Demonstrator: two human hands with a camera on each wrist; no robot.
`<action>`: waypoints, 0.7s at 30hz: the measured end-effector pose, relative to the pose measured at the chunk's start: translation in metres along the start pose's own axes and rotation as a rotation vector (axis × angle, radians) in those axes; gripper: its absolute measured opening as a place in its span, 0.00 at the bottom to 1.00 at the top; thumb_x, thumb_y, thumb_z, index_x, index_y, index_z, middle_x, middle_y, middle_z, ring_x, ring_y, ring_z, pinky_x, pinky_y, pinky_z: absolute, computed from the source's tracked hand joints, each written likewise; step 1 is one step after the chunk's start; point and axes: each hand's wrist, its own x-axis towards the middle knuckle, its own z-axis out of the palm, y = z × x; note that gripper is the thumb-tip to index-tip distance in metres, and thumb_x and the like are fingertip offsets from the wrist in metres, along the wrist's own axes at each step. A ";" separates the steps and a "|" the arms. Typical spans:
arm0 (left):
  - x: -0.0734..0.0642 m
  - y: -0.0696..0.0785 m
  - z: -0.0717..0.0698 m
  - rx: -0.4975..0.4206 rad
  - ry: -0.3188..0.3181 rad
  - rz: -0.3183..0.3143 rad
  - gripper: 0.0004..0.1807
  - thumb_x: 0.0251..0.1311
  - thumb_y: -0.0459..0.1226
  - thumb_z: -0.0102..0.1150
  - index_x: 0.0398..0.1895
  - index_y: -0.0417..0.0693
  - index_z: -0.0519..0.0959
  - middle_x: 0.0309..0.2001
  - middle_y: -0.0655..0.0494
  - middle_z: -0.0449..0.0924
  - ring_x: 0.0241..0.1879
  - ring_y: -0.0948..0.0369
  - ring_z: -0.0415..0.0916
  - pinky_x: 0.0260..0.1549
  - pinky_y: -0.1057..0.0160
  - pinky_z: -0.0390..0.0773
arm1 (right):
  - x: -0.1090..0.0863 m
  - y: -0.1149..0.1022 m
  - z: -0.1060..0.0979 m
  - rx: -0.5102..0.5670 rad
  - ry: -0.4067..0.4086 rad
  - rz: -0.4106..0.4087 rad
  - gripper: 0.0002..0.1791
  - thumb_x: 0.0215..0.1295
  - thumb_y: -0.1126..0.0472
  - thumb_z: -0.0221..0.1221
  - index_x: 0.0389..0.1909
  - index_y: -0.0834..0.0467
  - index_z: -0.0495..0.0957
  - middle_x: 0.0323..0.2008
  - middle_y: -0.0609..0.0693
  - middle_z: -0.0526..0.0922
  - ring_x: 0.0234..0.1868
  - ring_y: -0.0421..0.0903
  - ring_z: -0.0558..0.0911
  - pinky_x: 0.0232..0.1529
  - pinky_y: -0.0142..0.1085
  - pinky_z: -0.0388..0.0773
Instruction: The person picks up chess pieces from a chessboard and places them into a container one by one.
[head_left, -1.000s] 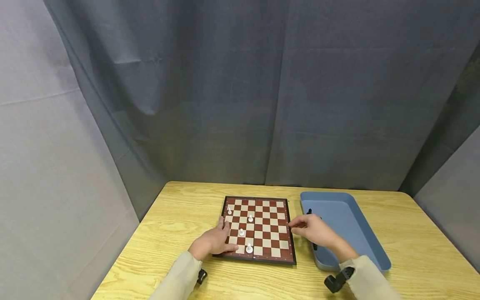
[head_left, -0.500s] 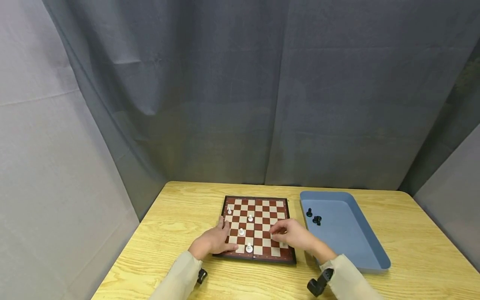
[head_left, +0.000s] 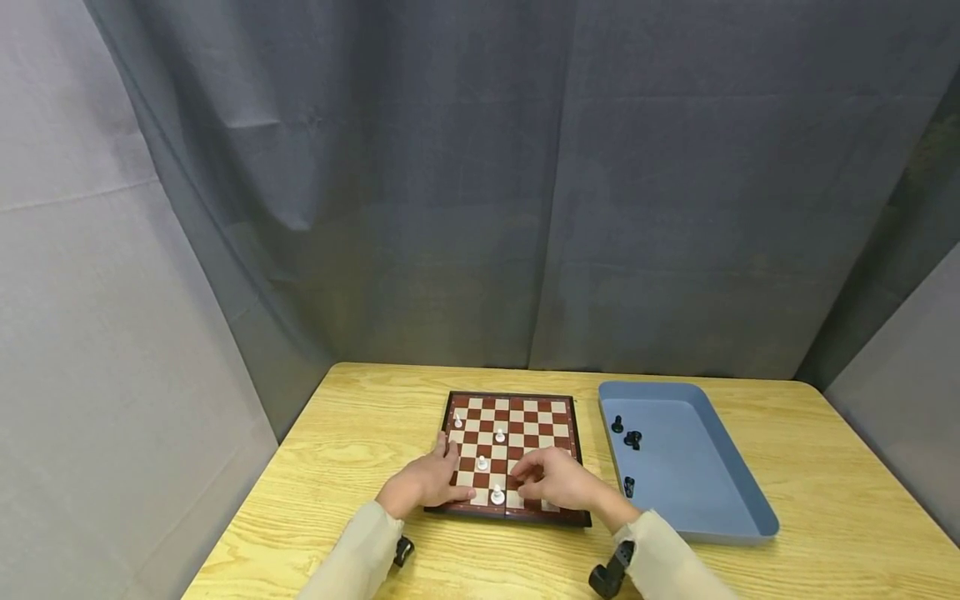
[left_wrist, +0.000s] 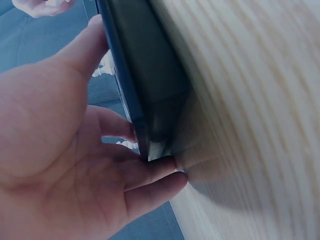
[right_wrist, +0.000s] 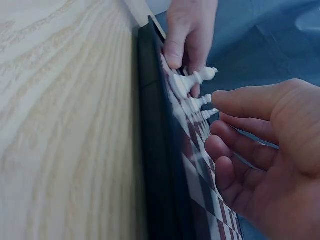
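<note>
A yellowish wooden table (head_left: 360,442) with streaked grain and rounded far corners stands before a dark grey curtain (head_left: 450,208), which hangs behind its far edge, loosely folded toward the left and marked by a vertical line near the middle. A paler grey sheet (head_left: 97,333) rises along the table's left side, another light panel (head_left: 915,392) at the right.

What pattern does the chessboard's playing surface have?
The chessboard has alternating dark red and cream squares; the head view shows it best.

Light is even, wrist views bluish, and faint glare hazes the chessboard (right_wrist: 192,150).
</note>
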 end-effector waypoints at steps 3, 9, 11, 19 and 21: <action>0.000 0.000 0.000 0.001 -0.001 -0.004 0.51 0.60 0.63 0.50 0.72 0.34 0.51 0.72 0.33 0.40 0.60 0.45 0.67 0.46 0.55 0.75 | 0.003 0.000 0.005 0.000 -0.010 0.005 0.10 0.59 0.64 0.64 0.42 0.59 0.82 0.36 0.48 0.81 0.32 0.43 0.78 0.32 0.35 0.75; 0.001 0.000 0.000 -0.001 -0.003 -0.011 0.51 0.59 0.64 0.49 0.72 0.34 0.51 0.72 0.34 0.39 0.62 0.45 0.65 0.51 0.54 0.72 | 0.005 0.001 0.010 -0.008 -0.008 -0.015 0.11 0.58 0.64 0.65 0.42 0.58 0.82 0.37 0.48 0.81 0.34 0.42 0.78 0.35 0.35 0.75; 0.002 0.000 0.000 0.007 -0.002 -0.012 0.51 0.59 0.64 0.49 0.72 0.34 0.51 0.72 0.33 0.39 0.61 0.45 0.66 0.50 0.54 0.72 | 0.005 0.001 0.012 -0.019 -0.004 -0.027 0.11 0.58 0.64 0.65 0.43 0.58 0.82 0.37 0.48 0.81 0.34 0.42 0.78 0.34 0.34 0.75; 0.001 0.000 -0.001 0.007 0.000 -0.013 0.52 0.59 0.64 0.49 0.72 0.34 0.51 0.72 0.33 0.40 0.61 0.45 0.67 0.51 0.54 0.72 | 0.010 0.003 0.017 -0.063 0.008 -0.043 0.11 0.57 0.62 0.66 0.41 0.56 0.83 0.35 0.44 0.80 0.33 0.38 0.77 0.34 0.33 0.75; 0.001 0.000 0.000 0.004 -0.001 -0.016 0.52 0.59 0.64 0.49 0.72 0.35 0.51 0.72 0.33 0.40 0.61 0.45 0.66 0.52 0.54 0.71 | 0.011 0.004 0.019 -0.066 0.002 -0.049 0.10 0.57 0.62 0.66 0.41 0.56 0.83 0.35 0.44 0.80 0.33 0.38 0.77 0.34 0.33 0.75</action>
